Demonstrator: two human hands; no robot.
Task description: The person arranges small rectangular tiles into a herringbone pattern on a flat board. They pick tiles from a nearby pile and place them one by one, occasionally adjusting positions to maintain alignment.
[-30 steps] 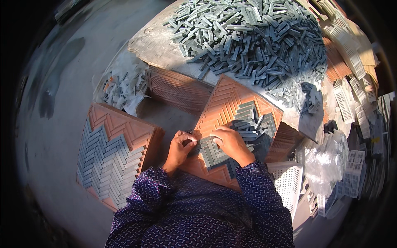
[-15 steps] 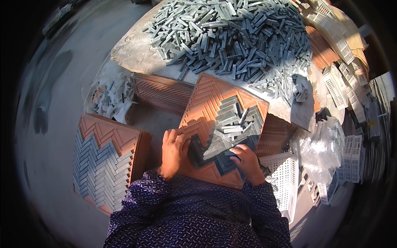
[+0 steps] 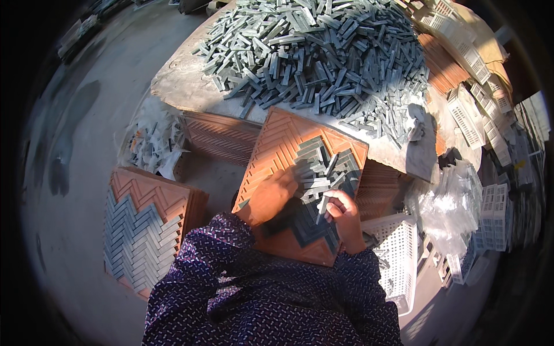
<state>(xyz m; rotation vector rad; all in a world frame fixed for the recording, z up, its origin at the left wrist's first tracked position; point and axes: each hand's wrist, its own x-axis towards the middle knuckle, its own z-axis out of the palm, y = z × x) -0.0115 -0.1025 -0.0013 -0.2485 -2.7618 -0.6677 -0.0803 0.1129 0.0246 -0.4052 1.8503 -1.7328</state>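
Note:
An orange herringbone tray (image 3: 262, 151) lies in front of me, with dark green-grey tile strips (image 3: 312, 151) set in its zigzag slots. Several loose strips (image 3: 317, 183) are heaped on top of the laid ones. Between the thumb and fingers of my right hand (image 3: 343, 214) a narrow tile strip (image 3: 322, 210) is pinched, tilted above the laid pattern. My left hand (image 3: 270, 195) reaches over the tray's left part, its fingertips at the loose heap, dark and blurred, so their grip does not show.
A large pile of strips (image 3: 323, 55) covers the board (image 3: 179, 78) beyond the tray. At left stands a stack of trays, the top one part-filled (image 3: 138, 230). A bag of scraps (image 3: 153, 138) sits behind it. On the right are a white perforated basket (image 3: 404, 254) and clear plastic packs (image 3: 444, 202).
My left hand has moved from the tray's left edge rightward to the loose strips. My right hand has risen slightly off the laid pattern and now shows a strip in its fingers.

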